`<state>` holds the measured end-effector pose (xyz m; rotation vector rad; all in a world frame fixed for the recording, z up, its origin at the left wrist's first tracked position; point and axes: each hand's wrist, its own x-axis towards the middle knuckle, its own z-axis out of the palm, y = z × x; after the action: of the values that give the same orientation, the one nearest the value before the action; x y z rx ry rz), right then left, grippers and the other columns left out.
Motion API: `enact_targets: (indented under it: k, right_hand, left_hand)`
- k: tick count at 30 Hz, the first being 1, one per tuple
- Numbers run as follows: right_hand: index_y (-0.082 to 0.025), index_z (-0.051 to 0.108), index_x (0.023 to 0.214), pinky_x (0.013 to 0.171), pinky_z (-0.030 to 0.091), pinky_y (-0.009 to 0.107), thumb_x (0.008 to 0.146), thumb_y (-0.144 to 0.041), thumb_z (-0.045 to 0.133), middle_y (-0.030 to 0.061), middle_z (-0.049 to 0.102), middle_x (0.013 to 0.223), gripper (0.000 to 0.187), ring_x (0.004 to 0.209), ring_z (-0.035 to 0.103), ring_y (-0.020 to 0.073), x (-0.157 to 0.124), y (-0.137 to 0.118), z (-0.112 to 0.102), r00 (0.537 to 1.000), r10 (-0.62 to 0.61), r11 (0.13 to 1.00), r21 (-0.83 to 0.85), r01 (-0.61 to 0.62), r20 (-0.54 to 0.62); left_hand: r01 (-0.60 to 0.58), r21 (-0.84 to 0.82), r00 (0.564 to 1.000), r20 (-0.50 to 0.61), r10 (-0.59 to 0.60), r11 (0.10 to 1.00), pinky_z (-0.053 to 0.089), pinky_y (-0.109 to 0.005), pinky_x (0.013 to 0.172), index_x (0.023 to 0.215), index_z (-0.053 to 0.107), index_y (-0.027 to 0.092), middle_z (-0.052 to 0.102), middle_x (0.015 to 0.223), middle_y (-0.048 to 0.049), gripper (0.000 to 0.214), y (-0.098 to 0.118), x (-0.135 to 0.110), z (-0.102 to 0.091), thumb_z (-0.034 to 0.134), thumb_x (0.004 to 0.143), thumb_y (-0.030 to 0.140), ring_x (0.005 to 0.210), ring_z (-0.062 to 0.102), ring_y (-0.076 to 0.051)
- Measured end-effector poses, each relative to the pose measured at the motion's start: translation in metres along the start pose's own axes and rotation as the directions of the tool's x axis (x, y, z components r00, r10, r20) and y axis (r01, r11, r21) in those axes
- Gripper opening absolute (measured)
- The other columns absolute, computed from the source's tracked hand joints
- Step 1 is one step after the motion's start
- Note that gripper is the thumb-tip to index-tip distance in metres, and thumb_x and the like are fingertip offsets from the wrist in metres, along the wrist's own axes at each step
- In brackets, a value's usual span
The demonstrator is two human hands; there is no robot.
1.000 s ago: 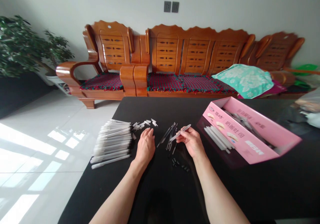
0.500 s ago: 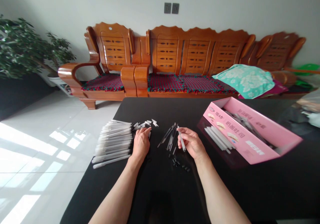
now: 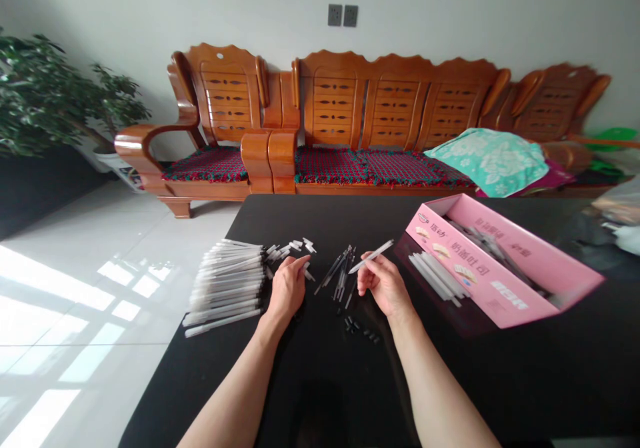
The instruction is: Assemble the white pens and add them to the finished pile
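Note:
My right hand (image 3: 383,285) pinches a clear pen barrel (image 3: 373,256) that slants up to the right above the black table (image 3: 310,381). My left hand (image 3: 289,285) is closed on a small white pen cap (image 3: 309,274) just right of a stack of finished white pens (image 3: 227,285). Between my hands lies a loose bunch of dark refills (image 3: 341,271). More white caps (image 3: 293,247) are scattered beyond my left hand. Small black pieces (image 3: 359,327) lie near my right wrist.
A pink cardboard box (image 3: 500,261) with pen parts sits at the right, with a row of clear barrels (image 3: 435,275) beside it. Wooden seats (image 3: 350,121) with red cushions stand behind the table. A potted plant (image 3: 45,95) is at the far left.
My left hand went from lying flat to the caps and closed on one. My right hand swung the barrel down, then up so that it points to the right.

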<state>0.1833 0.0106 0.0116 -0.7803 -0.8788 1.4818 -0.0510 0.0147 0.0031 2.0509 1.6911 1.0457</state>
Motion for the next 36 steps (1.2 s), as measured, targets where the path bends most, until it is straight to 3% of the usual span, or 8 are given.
enact_targets:
  k: [4,7,10,14,27,32,36]
  right_hand:
    - [-0.016,0.068,0.093,0.032,0.041,0.019,0.08,-0.031,0.071,-0.004,0.06,0.052,0.019,0.037,0.05,0.0091,0.003,0.002,-0.005,0.999,-0.03,0.999,-0.022,0.029,-0.041]
    - [-0.015,0.07,0.089,0.034,0.043,0.019,0.079,-0.029,0.072,-0.0027,0.061,0.053,0.017,0.039,0.052,0.0092,0.003,0.003,-0.006,0.998,-0.031,0.999,-0.023,0.03,-0.047]
    - [-0.016,0.069,0.088,0.039,0.049,0.021,0.078,-0.028,0.073,0.0001,0.066,0.058,0.016,0.044,0.06,0.0126,0.001,0.003,-0.004,0.999,-0.025,1.0,-0.017,0.025,-0.026]
    - [-0.016,0.067,0.087,0.045,0.056,0.026,0.077,-0.027,0.074,0.0039,0.072,0.066,0.017,0.051,0.067,0.0172,-0.002,0.003,0.002,0.999,0.008,1.0,-0.028,-0.007,0.032]
    - [-0.014,0.068,0.09,0.051,0.06,0.028,0.081,-0.029,0.071,0.0066,0.076,0.072,0.018,0.056,0.072,0.0192,0.0,0.007,0.001,0.995,0.026,0.997,-0.071,-0.019,0.099]
    - [-0.014,0.068,0.089,0.049,0.059,0.028,0.082,-0.03,0.071,0.0067,0.075,0.071,0.018,0.056,0.072,0.0192,-0.001,0.007,0.001,0.993,0.039,0.995,-0.094,-0.028,0.116]
    - [-0.013,0.068,0.089,0.049,0.059,0.027,0.082,-0.03,0.071,0.0071,0.075,0.07,0.018,0.055,0.071,0.019,0.0,0.008,0.001,0.992,0.045,0.994,-0.103,-0.033,0.117]
  left_hand:
    - [0.117,-0.33,0.993,0.057,-0.104,0.937,0.049,-0.026,0.072,0.106,0.072,0.02,0.063,0.082,-0.0037,0.027,0.009,0.001,-0.002,0.054,0.089,0.03,0.074,0.06,-0.016]
    - [0.296,-0.658,0.955,0.217,-0.203,0.692,0.048,-0.023,0.062,0.102,0.068,0.015,0.062,0.075,-0.0016,0.032,0.011,0.001,0.0,0.065,0.081,0.038,0.065,0.059,-0.013]
    - [0.428,-0.794,0.902,0.343,-0.264,0.432,0.05,-0.022,0.061,0.095,0.064,0.013,0.065,0.073,-0.0016,0.035,0.013,0.0,0.001,0.075,0.072,0.037,0.065,0.061,-0.012]
    - [0.47,-0.838,0.877,0.407,-0.255,0.277,0.053,-0.024,0.066,0.089,0.061,0.013,0.069,0.078,-0.0038,0.035,0.017,-0.002,0.0,0.081,0.068,0.032,0.067,0.064,-0.012]
    - [0.521,-0.814,0.853,0.484,-0.197,0.257,0.057,-0.027,0.069,0.085,0.059,0.012,0.073,0.077,-0.0069,0.038,0.032,-0.008,0.005,0.085,0.065,0.031,0.072,0.07,-0.016]
    - [0.538,-0.77,0.84,0.523,-0.142,0.344,0.057,-0.026,0.068,0.097,0.066,0.009,0.073,0.08,-0.008,0.043,0.032,-0.009,0.005,0.082,0.069,0.038,0.071,0.069,-0.016]
    - [0.559,-0.715,0.816,0.563,-0.128,0.419,0.055,-0.023,0.059,0.089,0.067,0.008,0.071,0.074,-0.0073,0.041,0.034,-0.01,0.005,0.079,0.071,0.043,0.062,0.066,-0.013]
